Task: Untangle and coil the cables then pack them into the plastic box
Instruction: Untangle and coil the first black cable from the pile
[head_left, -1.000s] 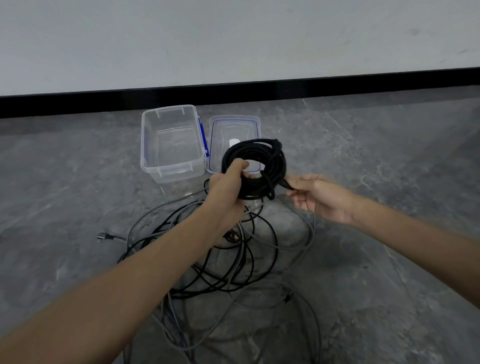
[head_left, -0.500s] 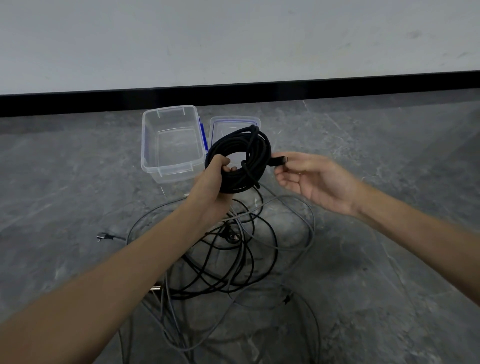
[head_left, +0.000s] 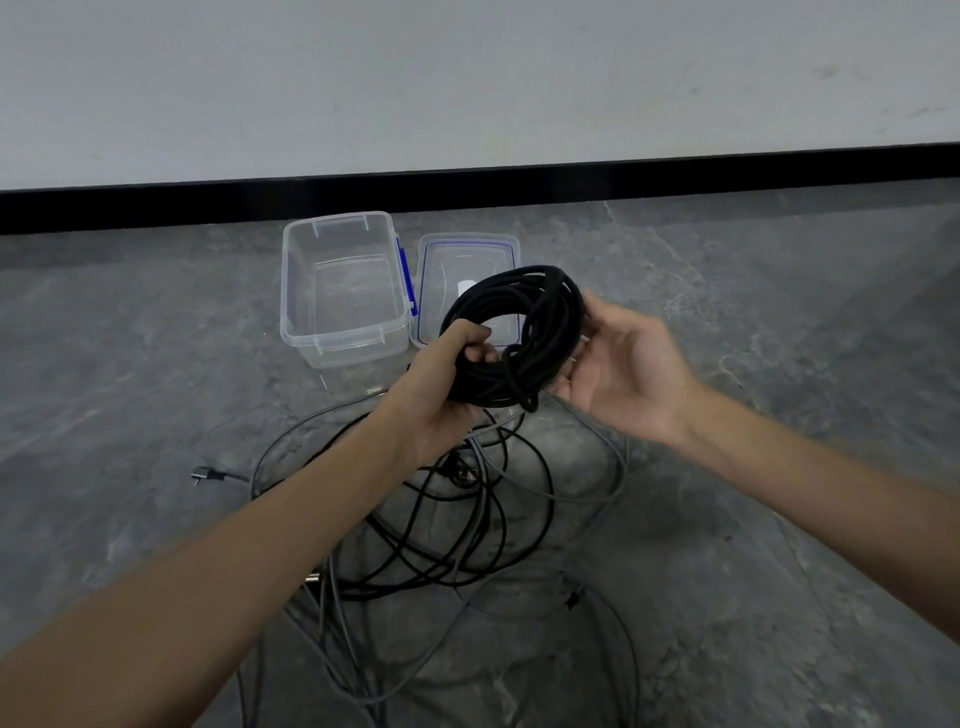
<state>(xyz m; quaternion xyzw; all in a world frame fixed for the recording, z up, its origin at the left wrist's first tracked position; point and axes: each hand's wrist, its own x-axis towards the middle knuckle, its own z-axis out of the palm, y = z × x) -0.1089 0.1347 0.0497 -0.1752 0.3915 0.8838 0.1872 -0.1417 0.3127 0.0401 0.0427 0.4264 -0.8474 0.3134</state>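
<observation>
Above the tangled cables (head_left: 500, 519), left hand (head_left: 441, 395) grips the black coil (head_left: 558, 317); right hand (head_left: 626, 374) rests loosely against it (1 loose loop (head_left: 525, 400) may slip out).

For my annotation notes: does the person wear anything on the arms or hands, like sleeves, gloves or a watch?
The left forearm and right forearm are bare to the frame edge, without sleeves. The left hand and the right hand carry no glove, and no watch, bracelet or ring is visible.
</observation>
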